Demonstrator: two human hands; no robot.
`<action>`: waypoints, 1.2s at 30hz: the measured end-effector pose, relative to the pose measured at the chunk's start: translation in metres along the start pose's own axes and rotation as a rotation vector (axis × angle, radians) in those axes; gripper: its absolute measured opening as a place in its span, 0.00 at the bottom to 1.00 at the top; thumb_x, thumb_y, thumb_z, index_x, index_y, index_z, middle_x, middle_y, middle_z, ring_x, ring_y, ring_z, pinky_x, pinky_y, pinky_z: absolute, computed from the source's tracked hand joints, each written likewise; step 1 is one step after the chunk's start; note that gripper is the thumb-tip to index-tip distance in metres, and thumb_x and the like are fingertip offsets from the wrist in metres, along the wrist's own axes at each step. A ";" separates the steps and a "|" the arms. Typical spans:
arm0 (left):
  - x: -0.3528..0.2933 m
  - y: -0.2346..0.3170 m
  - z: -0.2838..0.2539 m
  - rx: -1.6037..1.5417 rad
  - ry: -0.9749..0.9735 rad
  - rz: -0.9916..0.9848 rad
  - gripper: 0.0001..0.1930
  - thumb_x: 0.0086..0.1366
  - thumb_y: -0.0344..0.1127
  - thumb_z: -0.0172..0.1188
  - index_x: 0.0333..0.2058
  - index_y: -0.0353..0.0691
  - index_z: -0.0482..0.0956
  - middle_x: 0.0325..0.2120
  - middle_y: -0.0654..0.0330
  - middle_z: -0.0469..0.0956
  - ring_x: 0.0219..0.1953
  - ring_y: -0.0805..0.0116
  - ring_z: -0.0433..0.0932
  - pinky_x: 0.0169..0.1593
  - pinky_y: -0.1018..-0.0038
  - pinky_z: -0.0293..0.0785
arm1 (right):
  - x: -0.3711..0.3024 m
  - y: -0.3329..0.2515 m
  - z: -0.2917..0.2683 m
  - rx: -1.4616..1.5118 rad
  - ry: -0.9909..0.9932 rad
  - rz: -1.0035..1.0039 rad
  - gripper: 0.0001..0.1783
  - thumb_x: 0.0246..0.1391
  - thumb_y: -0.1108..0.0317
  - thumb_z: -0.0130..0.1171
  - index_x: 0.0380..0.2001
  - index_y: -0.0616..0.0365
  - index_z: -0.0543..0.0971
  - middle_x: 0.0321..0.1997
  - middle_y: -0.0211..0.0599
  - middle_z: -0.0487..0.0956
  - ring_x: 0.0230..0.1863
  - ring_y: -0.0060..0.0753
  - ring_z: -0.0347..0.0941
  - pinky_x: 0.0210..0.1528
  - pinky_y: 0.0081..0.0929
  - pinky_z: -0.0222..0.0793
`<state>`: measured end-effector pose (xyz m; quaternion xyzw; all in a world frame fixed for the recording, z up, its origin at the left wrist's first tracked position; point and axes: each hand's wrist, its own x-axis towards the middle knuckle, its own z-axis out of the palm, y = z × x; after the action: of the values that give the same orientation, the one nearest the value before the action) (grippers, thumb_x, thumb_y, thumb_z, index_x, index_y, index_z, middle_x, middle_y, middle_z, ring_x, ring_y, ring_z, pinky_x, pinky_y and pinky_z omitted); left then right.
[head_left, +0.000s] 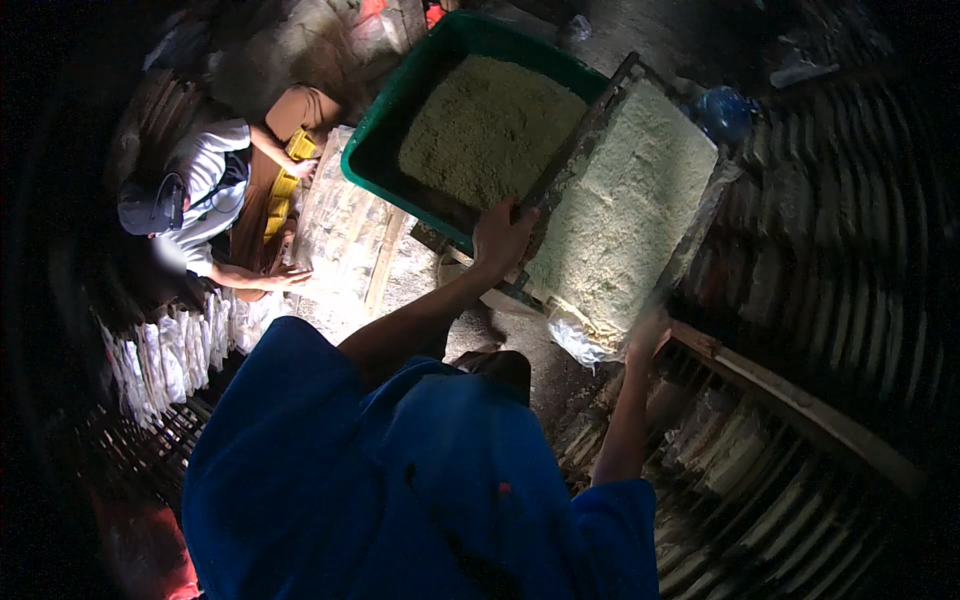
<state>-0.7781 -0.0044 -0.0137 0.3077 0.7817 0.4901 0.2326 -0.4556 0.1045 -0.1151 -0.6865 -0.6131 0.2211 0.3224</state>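
Observation:
A rectangular dark-rimmed tray point(592, 112) lies tilted in front of me, filled with a pale yellowish crumbly mass point(625, 195). My left hand point(503, 240) is closed on its left long edge, fingers bent over the rim. At the near right corner my right hand point(648, 338) grips the tray, slightly blurred. Clear plastic point(580, 342) sticks out below the tray's near end. Against the tray's left side stands a green tub point(362, 140), partly filled with similar, darker-looking crumbs point(490, 125). The undersides of both hands are hidden.
To the left a person point(205, 190) in a white shirt and cap works at a brightly lit board point(345, 225), beside yellow blocks point(285, 185). Slatted racks point(830, 230) fill the right side; a wooden beam point(790, 400) crosses there. White wrapped slabs point(165, 355) stand at lower left.

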 end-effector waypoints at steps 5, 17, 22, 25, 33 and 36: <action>0.004 -0.028 0.008 0.031 0.001 0.090 0.22 0.56 0.50 0.56 0.35 0.33 0.77 0.27 0.45 0.79 0.33 0.45 0.78 0.39 0.58 0.72 | -0.002 0.000 0.006 -0.074 0.087 0.018 0.21 0.61 0.61 0.43 0.35 0.72 0.75 0.35 0.53 0.77 0.40 0.47 0.74 0.45 0.37 0.67; 0.028 -0.061 -0.007 0.287 0.051 0.006 0.20 0.60 0.45 0.49 0.42 0.35 0.75 0.24 0.46 0.78 0.31 0.48 0.79 0.37 0.57 0.72 | -0.025 -0.070 -0.031 -0.105 -0.425 -0.092 0.18 0.63 0.61 0.41 0.28 0.66 0.69 0.24 0.46 0.68 0.27 0.43 0.63 0.34 0.42 0.60; 0.011 -0.017 -0.018 0.072 -0.011 -0.250 0.16 0.57 0.39 0.56 0.43 0.38 0.74 0.29 0.46 0.77 0.35 0.50 0.78 0.38 0.59 0.72 | -0.006 -0.071 -0.043 -0.322 -0.467 0.015 0.13 0.60 0.61 0.46 0.34 0.63 0.69 0.29 0.45 0.69 0.32 0.40 0.66 0.40 0.39 0.64; 0.024 -0.041 -0.038 0.215 0.284 0.028 0.13 0.54 0.33 0.57 0.38 0.35 0.73 0.29 0.45 0.75 0.34 0.49 0.76 0.37 0.58 0.71 | 0.001 -0.127 -0.068 -0.476 -0.437 0.019 0.13 0.54 0.68 0.52 0.41 0.58 0.66 0.34 0.42 0.70 0.37 0.37 0.68 0.45 0.36 0.66; 0.162 -0.115 -0.214 0.543 0.717 0.254 0.17 0.62 0.40 0.53 0.46 0.38 0.66 0.36 0.45 0.76 0.41 0.45 0.75 0.40 0.55 0.73 | -0.050 -0.301 0.054 0.313 -0.710 -0.288 0.29 0.46 0.80 0.61 0.51 0.61 0.63 0.51 0.45 0.66 0.46 0.36 0.70 0.44 0.27 0.68; 0.170 -0.102 -0.218 0.581 0.211 -0.193 0.22 0.64 0.53 0.47 0.45 0.39 0.66 0.37 0.47 0.76 0.41 0.47 0.77 0.40 0.54 0.73 | -0.072 -0.357 0.166 -0.178 -0.674 -0.807 0.44 0.41 0.66 0.69 0.61 0.53 0.58 0.61 0.51 0.58 0.57 0.50 0.62 0.53 0.38 0.67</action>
<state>-1.0682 -0.0535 -0.0279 0.2332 0.9343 0.2512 0.0981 -0.8326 0.0770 0.0180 -0.3118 -0.9143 0.2350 0.1077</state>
